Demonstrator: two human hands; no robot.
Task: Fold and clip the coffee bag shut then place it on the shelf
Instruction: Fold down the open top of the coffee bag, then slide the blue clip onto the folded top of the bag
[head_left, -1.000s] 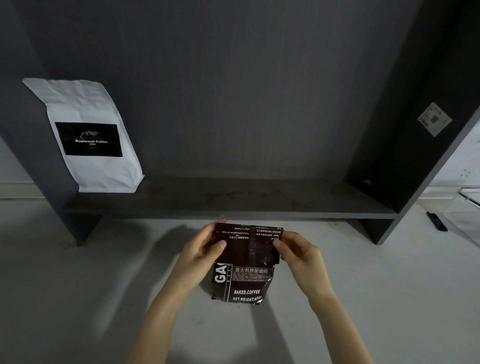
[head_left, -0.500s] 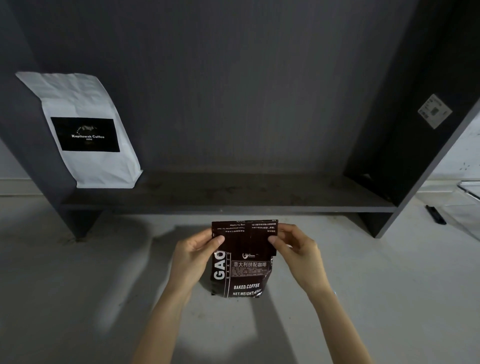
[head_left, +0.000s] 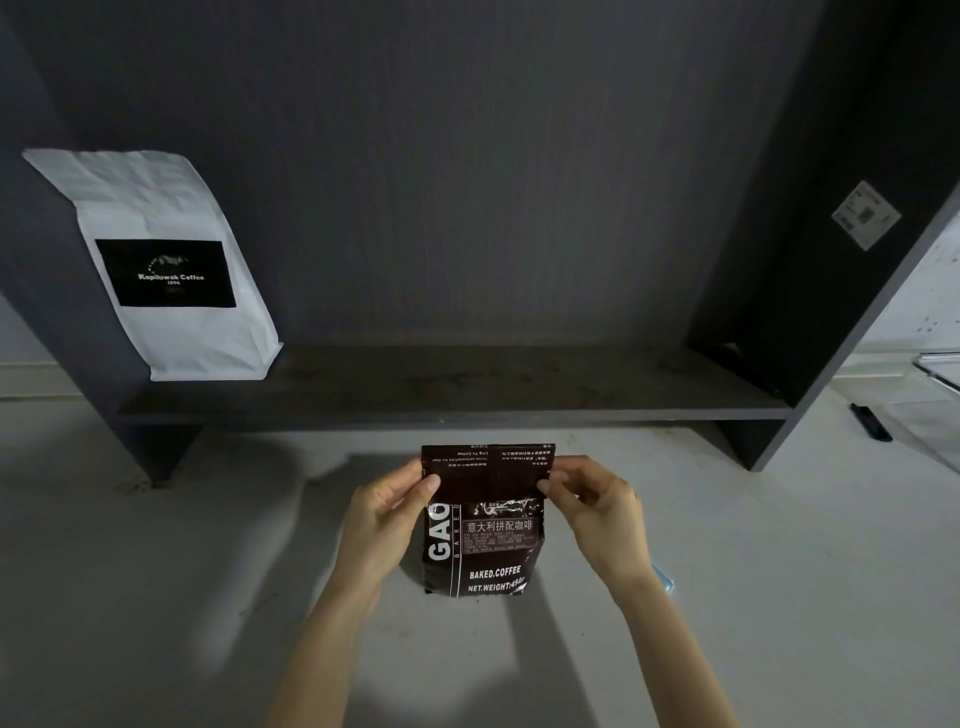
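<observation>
A dark brown coffee bag (head_left: 485, 540) with white lettering stands upright on the pale floor in front of the shelf. Its top flap is folded forward and down, showing upside-down print. My left hand (head_left: 387, 512) pinches the flap's left edge with thumb on the front. My right hand (head_left: 597, 506) pinches the right edge of the flap. A small pale blue object (head_left: 664, 579), possibly a clip, peeks out from behind my right wrist on the floor. The dark grey shelf (head_left: 467, 402) runs across just beyond the bag.
A white coffee bag (head_left: 166, 265) with a black label leans at the shelf's left end. The shelf's dark side panels rise at left and right, the right one bearing a white sticker (head_left: 865, 214). A black pen-like object (head_left: 871, 422) and a clear container (head_left: 940, 366) lie at far right.
Both hands have kept their pinch on the flap. The fold sits flatter and squarer across the bag top than a second ago, and the right hand's fingers are spread a little more.
</observation>
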